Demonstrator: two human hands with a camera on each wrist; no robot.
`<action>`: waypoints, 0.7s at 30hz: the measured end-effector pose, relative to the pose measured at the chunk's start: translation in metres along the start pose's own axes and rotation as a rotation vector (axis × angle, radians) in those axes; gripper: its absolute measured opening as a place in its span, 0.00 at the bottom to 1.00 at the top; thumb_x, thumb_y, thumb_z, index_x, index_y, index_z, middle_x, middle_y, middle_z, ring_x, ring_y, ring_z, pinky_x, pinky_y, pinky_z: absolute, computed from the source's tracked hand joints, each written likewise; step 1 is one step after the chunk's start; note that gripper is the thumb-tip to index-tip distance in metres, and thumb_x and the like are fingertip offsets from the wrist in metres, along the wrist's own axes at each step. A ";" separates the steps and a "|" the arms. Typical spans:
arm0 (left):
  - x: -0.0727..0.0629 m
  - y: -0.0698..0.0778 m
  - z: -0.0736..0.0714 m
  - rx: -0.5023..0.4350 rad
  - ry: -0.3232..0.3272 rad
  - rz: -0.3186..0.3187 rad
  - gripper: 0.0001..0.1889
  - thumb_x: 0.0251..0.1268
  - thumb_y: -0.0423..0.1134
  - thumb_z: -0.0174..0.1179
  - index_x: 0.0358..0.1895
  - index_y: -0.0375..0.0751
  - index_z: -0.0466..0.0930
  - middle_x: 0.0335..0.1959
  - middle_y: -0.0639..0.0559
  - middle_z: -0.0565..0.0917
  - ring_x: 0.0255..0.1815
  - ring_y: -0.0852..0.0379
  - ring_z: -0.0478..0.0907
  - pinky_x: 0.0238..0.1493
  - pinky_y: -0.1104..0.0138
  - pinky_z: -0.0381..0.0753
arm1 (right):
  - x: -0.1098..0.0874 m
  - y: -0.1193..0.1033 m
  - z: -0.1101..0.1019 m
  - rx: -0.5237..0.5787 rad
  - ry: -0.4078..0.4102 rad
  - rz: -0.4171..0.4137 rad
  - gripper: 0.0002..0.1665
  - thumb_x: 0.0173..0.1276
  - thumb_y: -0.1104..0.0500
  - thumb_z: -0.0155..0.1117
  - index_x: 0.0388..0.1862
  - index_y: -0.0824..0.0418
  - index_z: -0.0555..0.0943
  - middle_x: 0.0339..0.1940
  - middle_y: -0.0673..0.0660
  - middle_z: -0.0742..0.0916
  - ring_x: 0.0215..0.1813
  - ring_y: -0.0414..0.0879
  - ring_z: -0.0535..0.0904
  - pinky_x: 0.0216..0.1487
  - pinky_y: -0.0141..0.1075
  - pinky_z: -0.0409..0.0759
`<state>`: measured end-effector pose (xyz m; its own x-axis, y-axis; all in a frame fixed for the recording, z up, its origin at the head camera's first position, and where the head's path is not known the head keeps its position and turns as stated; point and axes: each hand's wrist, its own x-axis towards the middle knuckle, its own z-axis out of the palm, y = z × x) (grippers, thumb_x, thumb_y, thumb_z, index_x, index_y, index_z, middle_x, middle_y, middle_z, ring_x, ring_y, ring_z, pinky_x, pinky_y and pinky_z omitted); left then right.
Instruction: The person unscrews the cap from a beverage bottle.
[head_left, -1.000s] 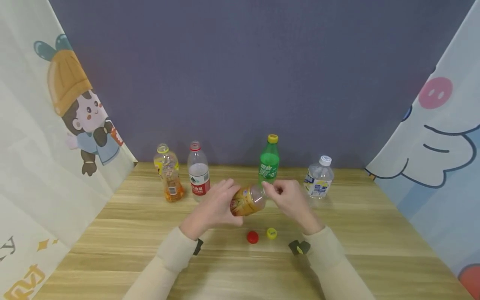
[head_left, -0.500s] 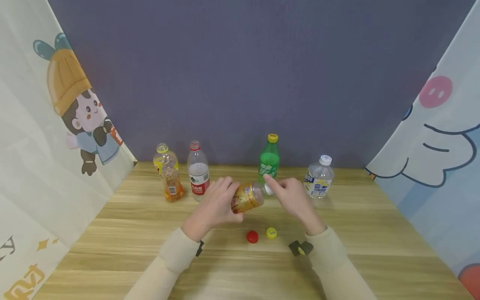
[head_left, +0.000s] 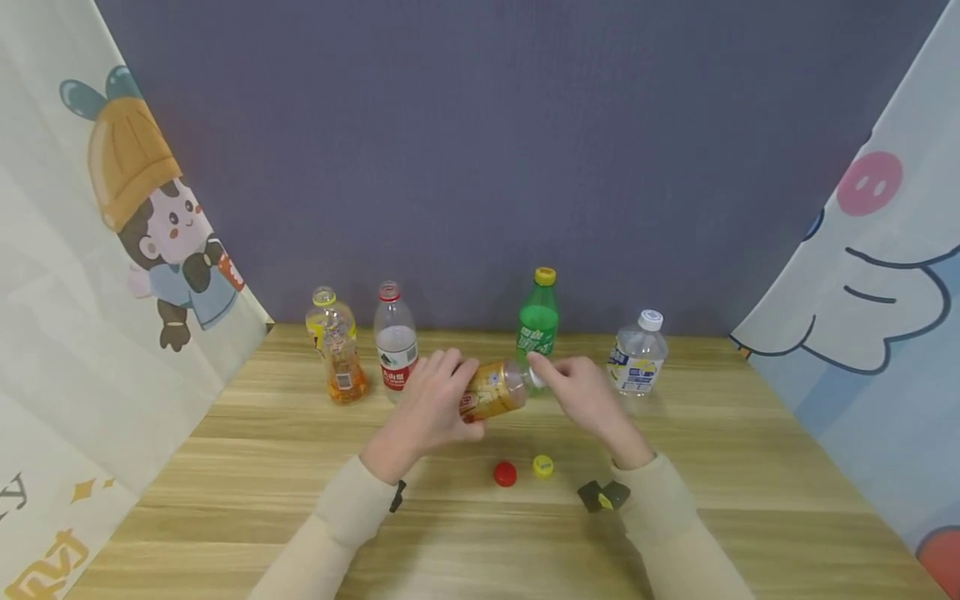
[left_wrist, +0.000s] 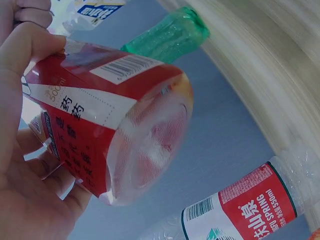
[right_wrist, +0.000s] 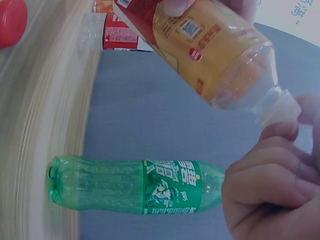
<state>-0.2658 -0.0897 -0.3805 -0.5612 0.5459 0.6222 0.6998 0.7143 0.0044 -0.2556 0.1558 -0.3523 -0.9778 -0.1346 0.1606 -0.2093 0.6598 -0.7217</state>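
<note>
My left hand (head_left: 431, 404) grips a clear bottle (head_left: 495, 390) with an orange and red label round its body. The bottle lies tilted in the air above the table, its neck toward my right hand (head_left: 588, 400). In the right wrist view, the thumb and a finger of that hand pinch the white cap (right_wrist: 285, 108) at the bottle's neck. The left wrist view shows the bottle's base (left_wrist: 152, 145) and my fingers curled round the label. On the table below lie a red cap (head_left: 505, 474) and a yellow cap (head_left: 543, 466).
Along the back of the wooden table (head_left: 480, 533) stand an uncapped bottle with orange liquid (head_left: 341, 358), an uncapped red-labelled water bottle (head_left: 396, 342), a green bottle with a yellow cap (head_left: 538, 321), and a clear white-capped bottle (head_left: 639, 358). A dark panel (head_left: 480, 167) rises behind them.
My right hand has shifted its grip at the cap, the thumb now lying over it. The held bottle has risen slightly and moved a little left.
</note>
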 end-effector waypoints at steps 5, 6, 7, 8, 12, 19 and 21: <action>0.000 -0.001 -0.002 -0.046 -0.039 -0.011 0.39 0.34 0.52 0.80 0.53 0.35 0.80 0.42 0.48 0.76 0.40 0.51 0.72 0.41 0.60 0.73 | -0.002 0.004 -0.001 0.015 0.010 -0.124 0.31 0.77 0.37 0.55 0.19 0.55 0.74 0.15 0.48 0.70 0.20 0.43 0.64 0.22 0.33 0.64; 0.000 -0.001 -0.003 -0.057 -0.051 -0.016 0.39 0.34 0.52 0.80 0.54 0.35 0.80 0.42 0.48 0.76 0.40 0.51 0.72 0.42 0.60 0.73 | -0.002 0.004 -0.001 0.020 0.008 -0.146 0.30 0.77 0.38 0.56 0.19 0.55 0.73 0.16 0.48 0.71 0.21 0.43 0.64 0.22 0.33 0.64; 0.000 -0.001 -0.003 -0.068 -0.065 -0.022 0.40 0.34 0.51 0.80 0.54 0.34 0.80 0.42 0.48 0.77 0.41 0.51 0.72 0.42 0.59 0.74 | -0.003 0.004 -0.001 0.023 0.005 -0.164 0.29 0.76 0.39 0.57 0.19 0.55 0.72 0.16 0.48 0.71 0.21 0.43 0.65 0.23 0.33 0.65; 0.000 -0.001 -0.004 -0.076 -0.080 -0.030 0.40 0.33 0.51 0.80 0.55 0.34 0.80 0.42 0.49 0.77 0.41 0.51 0.72 0.43 0.59 0.74 | -0.003 0.004 0.000 0.023 0.002 -0.182 0.28 0.76 0.39 0.58 0.20 0.54 0.72 0.17 0.48 0.72 0.22 0.43 0.66 0.23 0.33 0.65; -0.001 -0.003 -0.006 -0.091 -0.117 -0.051 0.40 0.33 0.50 0.82 0.56 0.35 0.81 0.43 0.50 0.77 0.44 0.51 0.72 0.46 0.58 0.75 | -0.004 0.004 0.000 0.009 -0.003 -0.235 0.27 0.75 0.39 0.59 0.20 0.53 0.72 0.18 0.48 0.73 0.22 0.42 0.67 0.23 0.33 0.66; 0.000 -0.005 -0.006 -0.048 -0.065 -0.004 0.38 0.35 0.51 0.79 0.54 0.35 0.81 0.42 0.50 0.77 0.42 0.52 0.73 0.44 0.59 0.75 | -0.003 0.004 0.001 0.005 0.052 -0.235 0.28 0.78 0.39 0.55 0.20 0.54 0.74 0.16 0.48 0.72 0.21 0.42 0.65 0.23 0.35 0.66; 0.000 -0.005 -0.005 -0.029 -0.044 0.015 0.38 0.34 0.51 0.79 0.53 0.35 0.81 0.42 0.50 0.77 0.42 0.52 0.73 0.44 0.59 0.75 | -0.003 0.003 0.002 0.004 0.064 -0.183 0.32 0.79 0.36 0.50 0.19 0.54 0.73 0.15 0.48 0.70 0.20 0.42 0.64 0.22 0.35 0.65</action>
<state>-0.2674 -0.0957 -0.3761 -0.5691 0.5757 0.5871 0.7203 0.6934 0.0183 -0.2536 0.1563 -0.3560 -0.9210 -0.2047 0.3315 -0.3835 0.6260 -0.6790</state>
